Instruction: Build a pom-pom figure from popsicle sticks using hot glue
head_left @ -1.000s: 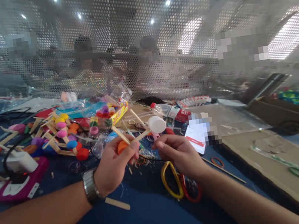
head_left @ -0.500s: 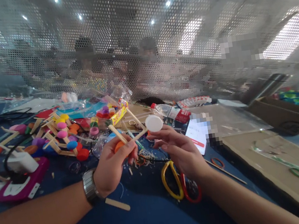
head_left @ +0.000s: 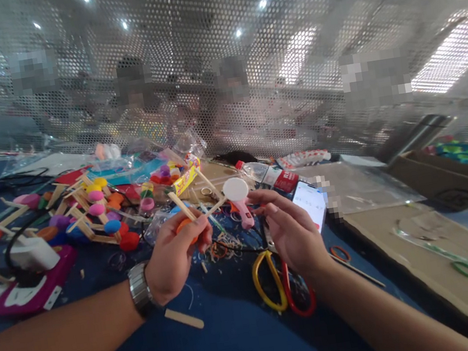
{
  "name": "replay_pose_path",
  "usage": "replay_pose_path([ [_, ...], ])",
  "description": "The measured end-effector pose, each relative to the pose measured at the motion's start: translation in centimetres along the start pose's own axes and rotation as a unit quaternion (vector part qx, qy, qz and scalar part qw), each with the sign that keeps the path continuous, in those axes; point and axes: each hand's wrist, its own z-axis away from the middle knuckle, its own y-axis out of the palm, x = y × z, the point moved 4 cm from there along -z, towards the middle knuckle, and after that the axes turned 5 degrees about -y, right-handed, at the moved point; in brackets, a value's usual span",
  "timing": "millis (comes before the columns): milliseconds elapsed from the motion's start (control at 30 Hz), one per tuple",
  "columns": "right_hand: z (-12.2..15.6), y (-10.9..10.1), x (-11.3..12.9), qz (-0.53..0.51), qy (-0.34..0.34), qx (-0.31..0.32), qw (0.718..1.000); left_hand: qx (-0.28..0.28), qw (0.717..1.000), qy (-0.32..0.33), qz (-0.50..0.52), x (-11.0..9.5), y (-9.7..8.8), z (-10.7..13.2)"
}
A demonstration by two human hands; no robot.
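Note:
My left hand, a metal watch on its wrist, is closed around a small build of wooden sticks with an orange bottle cap in the palm and a white cap on the far stick end. To the right of the white cap, my right hand hovers with fingers spread and holds nothing. Both hands hang over the blue tabletop.
Scissors with yellow and red handles lie under my right hand; a loose stick lies near my left wrist. A heap of stick-and-cap builds, a white charger, a phone and cardboard surround them. People sit behind a perforated screen.
My right hand has opened up and shifted right, away from the build. The white cap end has swung slightly left and down in my left hand.

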Motion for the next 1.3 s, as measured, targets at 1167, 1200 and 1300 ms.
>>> replay_pose_path([
  [1167,-0.2,-1.0,1.6,0.073,-0.132,-0.081,0.985,-0.057,0.996,-0.055,-0.048,0.6,-0.6,-0.9],
  [1200,0.0,-0.8,1.9,0.100,-0.151,-0.068,0.981,-0.061,0.995,-0.054,-0.050,0.6,-0.6,-0.9],
  [1300,0.4,0.2,2.9,0.157,-0.196,0.011,0.968,-0.067,0.995,-0.050,-0.054,0.6,-0.5,-0.9],
])
